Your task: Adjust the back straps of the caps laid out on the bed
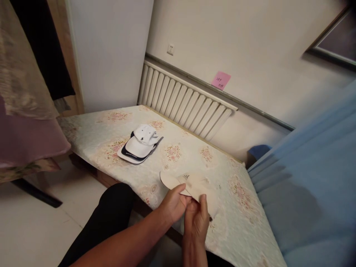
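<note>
Although my view cuts them off at the far left, I make out beige, black and pink clothes (pixel 26 70) beside a pale panel (pixel 111 52). Next along, stacked white-and-navy baseball caps (pixel 140 142) rest on the floral cover (pixel 222 167), brims toward my lower left. Nearer me, my left hand (pixel 175 203) grips the brim of a cream baseball cap (pixel 196 185), thumb on top, while a white radiator (pixel 183 96) stands behind. My right hand (pixel 196 218), against the left, holds the cap's edge by the crown, fingers partly hidden. That cap is above the cover's near side; I cannot tell whether it touches. Farther right come a pink note (pixel 221 80) and a blue curtain (pixel 314 178).
</note>
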A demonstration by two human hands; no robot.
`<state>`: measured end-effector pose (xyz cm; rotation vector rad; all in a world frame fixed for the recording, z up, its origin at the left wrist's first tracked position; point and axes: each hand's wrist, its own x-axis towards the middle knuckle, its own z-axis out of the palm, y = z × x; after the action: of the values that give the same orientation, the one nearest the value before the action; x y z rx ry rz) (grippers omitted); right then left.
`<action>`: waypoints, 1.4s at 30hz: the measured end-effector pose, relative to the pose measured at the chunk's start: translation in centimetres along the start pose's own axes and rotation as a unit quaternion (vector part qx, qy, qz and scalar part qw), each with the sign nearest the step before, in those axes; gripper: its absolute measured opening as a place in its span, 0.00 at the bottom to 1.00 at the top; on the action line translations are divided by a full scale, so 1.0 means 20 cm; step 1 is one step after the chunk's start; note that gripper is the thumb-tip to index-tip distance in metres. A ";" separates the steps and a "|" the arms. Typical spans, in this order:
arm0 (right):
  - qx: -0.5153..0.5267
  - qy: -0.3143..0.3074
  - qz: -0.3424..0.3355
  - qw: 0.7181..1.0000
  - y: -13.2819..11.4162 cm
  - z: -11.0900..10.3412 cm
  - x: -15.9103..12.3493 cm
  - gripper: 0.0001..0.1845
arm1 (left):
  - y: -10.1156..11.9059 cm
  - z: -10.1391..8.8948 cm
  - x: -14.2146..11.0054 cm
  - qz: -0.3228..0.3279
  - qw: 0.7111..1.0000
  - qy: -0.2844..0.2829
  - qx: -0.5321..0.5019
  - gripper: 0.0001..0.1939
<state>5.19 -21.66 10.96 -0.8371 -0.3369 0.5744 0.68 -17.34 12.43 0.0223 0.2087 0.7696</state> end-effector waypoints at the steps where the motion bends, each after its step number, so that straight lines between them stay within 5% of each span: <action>1: -0.016 0.012 0.010 1.000 0.01 0.00 -0.01 0.36 | -0.02 0.00 -0.01 -0.017 1.000 -0.014 0.004 0.21; 9: -0.049 0.126 0.082 0.987 0.04 -0.04 -0.02 0.31 | -0.04 0.00 -0.06 -0.041 0.997 -0.051 0.045 0.21; 17: -0.063 0.009 0.012 0.998 0.03 -0.13 0.06 0.28 | 0.05 0.02 -0.08 -0.022 0.986 -0.165 0.024 0.22; 25: 0.026 0.021 0.011 0.999 -0.02 -0.11 0.08 0.32 | 0.11 -0.01 -0.09 -0.024 0.961 -0.275 0.010 0.33; 33: 0.029 -0.020 0.059 0.998 -0.07 -0.17 0.08 0.35 | 0.19 0.00 -0.12 -0.088 0.977 -0.192 0.007 0.42; 42: 0.036 0.021 0.132 0.990 -0.11 -0.24 0.11 0.33 | 0.23 0.02 -0.14 -0.101 0.983 -0.152 -0.003 0.44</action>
<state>10.04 -24.47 9.84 -0.8281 -0.1654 0.8094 -4.37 -16.05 13.81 0.1112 -0.0819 0.5564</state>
